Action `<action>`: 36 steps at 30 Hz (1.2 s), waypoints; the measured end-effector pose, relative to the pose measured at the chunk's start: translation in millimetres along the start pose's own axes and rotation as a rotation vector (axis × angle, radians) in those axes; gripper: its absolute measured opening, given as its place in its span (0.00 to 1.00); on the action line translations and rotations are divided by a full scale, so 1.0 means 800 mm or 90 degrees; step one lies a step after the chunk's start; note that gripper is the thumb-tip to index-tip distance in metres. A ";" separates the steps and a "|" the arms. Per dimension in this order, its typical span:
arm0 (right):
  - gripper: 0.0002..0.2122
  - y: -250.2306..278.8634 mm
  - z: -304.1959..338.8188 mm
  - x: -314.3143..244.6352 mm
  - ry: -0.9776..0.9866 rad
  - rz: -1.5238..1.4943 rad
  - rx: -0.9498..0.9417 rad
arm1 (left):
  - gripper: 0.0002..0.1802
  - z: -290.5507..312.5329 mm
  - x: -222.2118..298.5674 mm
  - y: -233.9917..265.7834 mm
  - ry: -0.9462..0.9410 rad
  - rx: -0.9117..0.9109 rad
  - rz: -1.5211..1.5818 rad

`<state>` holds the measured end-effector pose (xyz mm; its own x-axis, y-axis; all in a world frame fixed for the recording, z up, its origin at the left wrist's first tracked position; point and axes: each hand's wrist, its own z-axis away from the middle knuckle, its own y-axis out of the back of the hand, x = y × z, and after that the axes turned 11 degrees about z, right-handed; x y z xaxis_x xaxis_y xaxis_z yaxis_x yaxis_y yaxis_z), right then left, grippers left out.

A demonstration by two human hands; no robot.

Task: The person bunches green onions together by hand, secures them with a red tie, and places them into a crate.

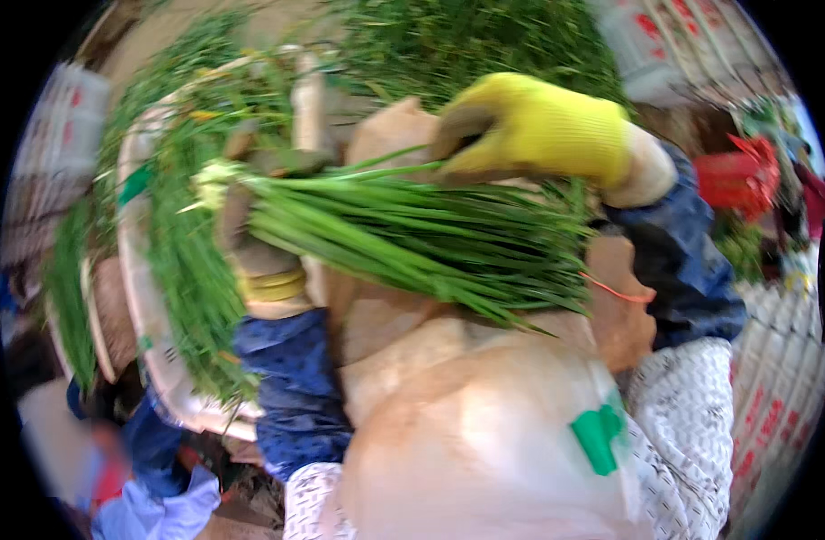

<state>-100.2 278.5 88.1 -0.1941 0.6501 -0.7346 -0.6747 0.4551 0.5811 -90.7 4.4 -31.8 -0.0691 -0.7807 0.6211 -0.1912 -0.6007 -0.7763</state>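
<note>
My left hand (251, 229), in a dirty yellow-cuffed glove, is closed around the pale root end of a bunch of garlic chives (412, 234). The long green blades fan out to the right across my lap. Above them, my right hand (538, 126) wears a yellow glove with a dark, soiled palm. Its thumb and fingers are pinched on a few chive blades at the upper edge of the bunch. Motion blur softens both hands, and the left fingers are partly hidden behind the stems.
A white-rimmed basket (135, 243) of loose chives stands at my left. More greens (484, 40) are heaped at the far side. A pale plastic apron (484, 432) covers my lap. White stacked packages (772, 387) and a red bag (736, 180) lie at the right.
</note>
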 end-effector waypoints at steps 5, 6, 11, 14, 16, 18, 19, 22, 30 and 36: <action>0.12 0.004 -0.013 -0.015 0.055 -0.296 0.117 | 0.32 -0.001 -0.004 -0.013 -0.015 -0.045 0.130; 0.13 0.000 -0.022 -0.024 0.105 -0.358 0.107 | 0.32 -0.001 -0.002 -0.006 -0.006 -0.073 0.149; 0.19 -0.019 -0.083 -0.021 0.317 -0.608 0.058 | 0.34 -0.001 -0.012 -0.018 0.006 0.035 0.149; 0.21 -0.016 -0.117 -0.037 0.209 -0.778 -0.063 | 0.29 0.004 -0.003 -0.018 0.047 -0.009 0.114; 0.17 -0.015 -0.138 -0.032 0.248 -0.816 -0.103 | 0.24 0.004 -0.001 -0.001 0.072 -0.051 0.078; 0.14 -0.029 -0.170 -0.032 0.285 -0.877 -0.068 | 0.20 0.005 -0.005 0.001 0.076 0.000 0.108; 0.12 -0.029 -0.173 -0.030 0.282 -0.922 -0.081 | 0.22 0.005 0.000 -0.009 0.067 0.016 0.039; 0.11 -0.017 -0.173 -0.029 0.311 -0.909 -0.042 | 0.28 -0.007 -0.006 -0.024 0.104 0.015 0.018; 0.08 0.044 -0.199 0.003 0.573 -0.653 0.066 | 0.36 -0.011 -0.011 -0.022 0.133 -0.044 0.097; 0.15 0.064 -0.146 0.046 -0.048 0.073 0.541 | 0.32 0.000 -0.012 -0.026 0.083 0.081 0.074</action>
<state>-224.9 254.9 50.2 -0.1612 0.7451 -0.6472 0.1136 0.6654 0.7378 -85.7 24.3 -21.2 -0.2110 -0.8223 0.5285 -0.0492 -0.5311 -0.8459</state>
